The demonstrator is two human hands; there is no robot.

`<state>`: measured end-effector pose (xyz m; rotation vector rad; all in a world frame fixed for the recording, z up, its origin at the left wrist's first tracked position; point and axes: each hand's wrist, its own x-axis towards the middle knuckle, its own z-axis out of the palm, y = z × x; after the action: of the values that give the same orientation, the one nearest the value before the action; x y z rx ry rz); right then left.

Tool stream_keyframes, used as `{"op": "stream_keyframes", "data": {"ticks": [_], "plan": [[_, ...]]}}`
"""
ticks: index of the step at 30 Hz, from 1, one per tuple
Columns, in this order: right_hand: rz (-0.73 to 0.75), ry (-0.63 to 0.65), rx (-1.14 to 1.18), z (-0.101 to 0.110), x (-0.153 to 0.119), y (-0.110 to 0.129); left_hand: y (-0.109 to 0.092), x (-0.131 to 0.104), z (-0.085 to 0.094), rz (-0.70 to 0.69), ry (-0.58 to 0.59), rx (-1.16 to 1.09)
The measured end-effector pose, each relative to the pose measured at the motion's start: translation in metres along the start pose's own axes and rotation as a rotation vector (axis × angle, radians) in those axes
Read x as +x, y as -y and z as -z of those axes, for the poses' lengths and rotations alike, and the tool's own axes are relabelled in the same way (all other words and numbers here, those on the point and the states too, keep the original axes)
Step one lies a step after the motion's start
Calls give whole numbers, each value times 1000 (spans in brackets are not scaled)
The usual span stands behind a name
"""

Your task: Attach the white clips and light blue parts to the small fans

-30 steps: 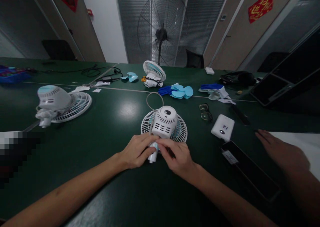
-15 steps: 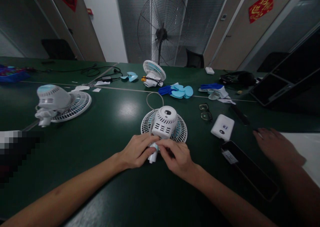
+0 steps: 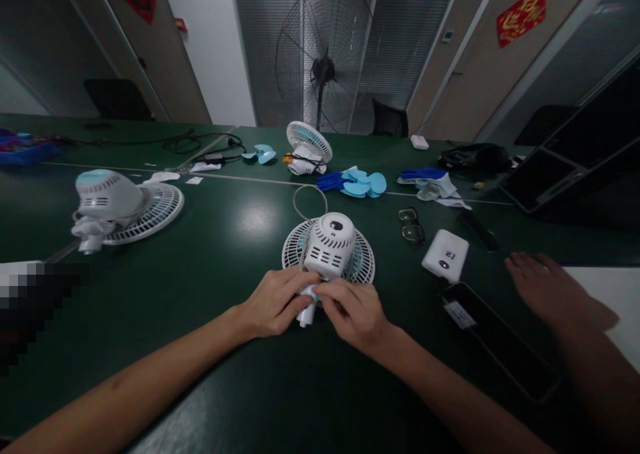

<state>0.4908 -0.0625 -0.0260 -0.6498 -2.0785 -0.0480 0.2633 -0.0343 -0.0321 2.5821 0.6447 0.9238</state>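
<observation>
A white fan head [image 3: 330, 244] lies grille-down on the green table in front of me, its motor housing facing up and a grey cord looping behind it. My left hand [image 3: 280, 301] is closed around the fan's neck joint [image 3: 307, 315] from the left, thumb against it. From the right, my right hand [image 3: 353, 311] pinches at a light-blue part [image 3: 313, 292] of the same joint, its fingertips touching it. The fingers cover much of the joint, so its details are hidden.
To the left lies another fan head [image 3: 113, 204]; a third small fan [image 3: 307, 149] stands at the back. Blue fan blades [image 3: 363, 183], glasses [image 3: 411, 225], a white power bank [image 3: 446, 255] and a black phone-like slab [image 3: 500, 341] lie rightward. Another person's hand [image 3: 555, 294] rests at far right.
My hands stay on the fan's neck joint, with only a slight shift of the right fingers. The other person's hand at the right has moved slightly.
</observation>
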Motion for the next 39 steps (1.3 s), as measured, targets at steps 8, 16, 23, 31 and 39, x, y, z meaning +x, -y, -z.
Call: {"op": "stream_keyframes", "data": {"ticks": [8,16,23,31,39], "plan": [[276,80,-74,13,-1,-13,3,-2,-1,28,0,-98],[163,49,-48,5,1,-9,0,0,0,25,12,-61],[148,61,-2,8,0,-8,0,1,1,12,2,-50],[249,59,-50,9,2,-11,-1,1,0,4,15,-28],[227,52,-119,10,2,-6,-1,1,0,15,4,-28]]}}
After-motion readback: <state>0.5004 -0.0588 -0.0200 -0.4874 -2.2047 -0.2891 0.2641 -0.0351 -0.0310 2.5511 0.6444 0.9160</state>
